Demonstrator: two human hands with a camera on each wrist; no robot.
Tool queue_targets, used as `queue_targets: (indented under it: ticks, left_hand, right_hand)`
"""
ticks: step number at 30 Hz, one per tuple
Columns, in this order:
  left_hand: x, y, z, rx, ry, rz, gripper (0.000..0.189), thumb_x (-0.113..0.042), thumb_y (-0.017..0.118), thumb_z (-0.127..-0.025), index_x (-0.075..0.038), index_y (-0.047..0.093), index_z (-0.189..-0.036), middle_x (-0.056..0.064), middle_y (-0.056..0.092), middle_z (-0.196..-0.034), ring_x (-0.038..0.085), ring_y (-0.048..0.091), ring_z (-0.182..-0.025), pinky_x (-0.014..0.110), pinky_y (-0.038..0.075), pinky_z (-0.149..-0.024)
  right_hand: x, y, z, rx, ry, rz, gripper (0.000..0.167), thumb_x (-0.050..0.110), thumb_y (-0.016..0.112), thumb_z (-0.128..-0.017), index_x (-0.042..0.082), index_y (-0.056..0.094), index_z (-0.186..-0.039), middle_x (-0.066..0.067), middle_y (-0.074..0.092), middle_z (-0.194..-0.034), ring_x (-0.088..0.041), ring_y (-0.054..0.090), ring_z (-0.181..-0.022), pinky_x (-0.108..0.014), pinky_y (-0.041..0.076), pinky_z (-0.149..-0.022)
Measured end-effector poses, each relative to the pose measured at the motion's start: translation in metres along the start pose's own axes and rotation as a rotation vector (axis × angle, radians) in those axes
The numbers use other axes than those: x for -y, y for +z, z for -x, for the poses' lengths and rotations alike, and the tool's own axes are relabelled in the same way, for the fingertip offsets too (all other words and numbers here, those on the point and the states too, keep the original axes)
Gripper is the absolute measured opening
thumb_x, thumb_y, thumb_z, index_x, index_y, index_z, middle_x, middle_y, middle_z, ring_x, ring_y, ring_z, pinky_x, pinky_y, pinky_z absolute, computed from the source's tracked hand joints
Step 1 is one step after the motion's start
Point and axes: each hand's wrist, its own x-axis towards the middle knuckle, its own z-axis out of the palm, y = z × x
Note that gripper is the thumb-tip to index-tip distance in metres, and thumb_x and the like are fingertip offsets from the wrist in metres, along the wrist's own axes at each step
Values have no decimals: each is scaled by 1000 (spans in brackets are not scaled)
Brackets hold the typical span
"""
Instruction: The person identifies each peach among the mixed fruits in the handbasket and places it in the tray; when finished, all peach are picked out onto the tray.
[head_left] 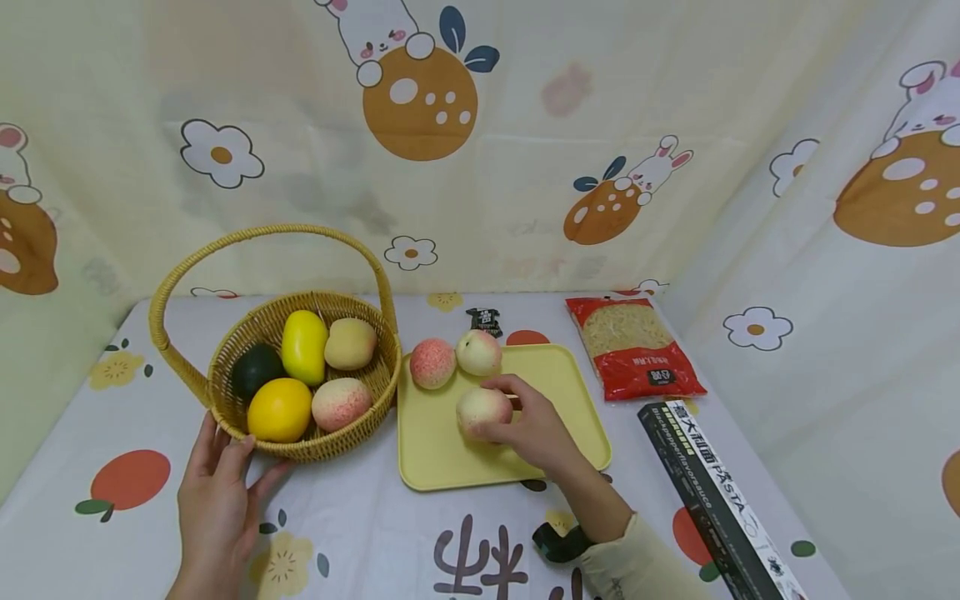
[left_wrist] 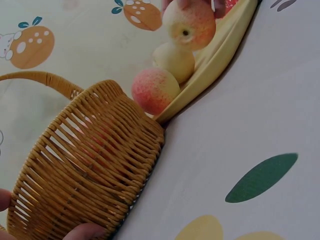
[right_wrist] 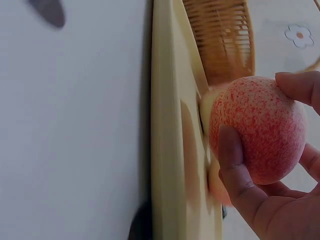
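Observation:
My right hand [head_left: 536,425] holds a pale peach with a pink blush [head_left: 483,412] between thumb and fingers, over the yellow tray [head_left: 577,417]. In the right wrist view the red-speckled side of this peach [right_wrist: 260,127] faces the camera. Two more peaches, one pinker [head_left: 432,363] and one paler [head_left: 479,352], sit at the tray's back left. My left hand [head_left: 221,504] grips the near left side of a wicker basket [head_left: 322,450], fingertips at its rim. Inside lie a yellow mango [head_left: 304,347], a yellow lemon-like fruit [head_left: 280,410], a dark green fruit [head_left: 257,372], a tan fruit [head_left: 350,343] and a peach [head_left: 341,404].
A red bag of dry pasta [head_left: 637,350] lies right of the tray, and a long black pasta box [head_left: 712,500] in front of it. Behind the tray is a small black packet [head_left: 483,321]. The basket's tall handle [head_left: 277,229] arches upward. A patterned curtain hangs behind.

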Motion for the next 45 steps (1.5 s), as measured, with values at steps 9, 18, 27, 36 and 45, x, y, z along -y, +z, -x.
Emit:
queue_targets:
  ticks: [9, 18, 27, 36, 45]
  left_hand:
    - [-1, 1, -1, -2, -2, 1, 63, -20, 51, -111, -57, 32, -158, -16, 20, -176, 25, 29, -162, 40, 65, -78]
    - [-2, 0, 1, 0, -14, -3, 64, -20, 51, -111, -57, 30, -159, -16, 19, -176, 25, 29, -162, 38, 66, -78]
    - [-2, 0, 2, 9, -4, -18, 64, -21, 49, -112, -56, 27, -161, -16, 17, -177, 23, 29, -162, 36, 66, -79]
    - [-2, 0, 1, 17, -8, -8, 64, -20, 49, -112, -56, 27, -161, -15, 17, -177, 23, 29, -162, 36, 66, -79]
    - [-2, 0, 1, 11, -9, 12, 64, -19, 49, -111, -56, 29, -160, -15, 18, -176, 22, 29, -162, 36, 67, -77]
  right_hand:
    - [16, 29, -12, 32, -61, -13, 59, 23, 93, -77, 20, 68, -131, 0, 68, -132, -22, 63, -108, -35, 54, -89]
    - [18, 47, -20, 61, -111, 7, 62, 24, 92, -78, 15, 67, -134, -3, 70, -134, -22, 65, -112, -41, 55, -100]
    - [16, 51, -20, 56, -102, -4, 61, 24, 92, -79, 17, 67, -134, -2, 70, -135, -22, 65, -113, -41, 54, -101]
    - [19, 44, -14, 101, -84, -28, 62, 26, 90, -82, 18, 66, -138, 0, 67, -141, -26, 64, -126, -47, 56, -105]
    - [16, 33, -7, 115, -50, -112, 58, 22, 89, -84, 16, 66, -137, -5, 65, -143, -35, 60, -134, -42, 65, -90]
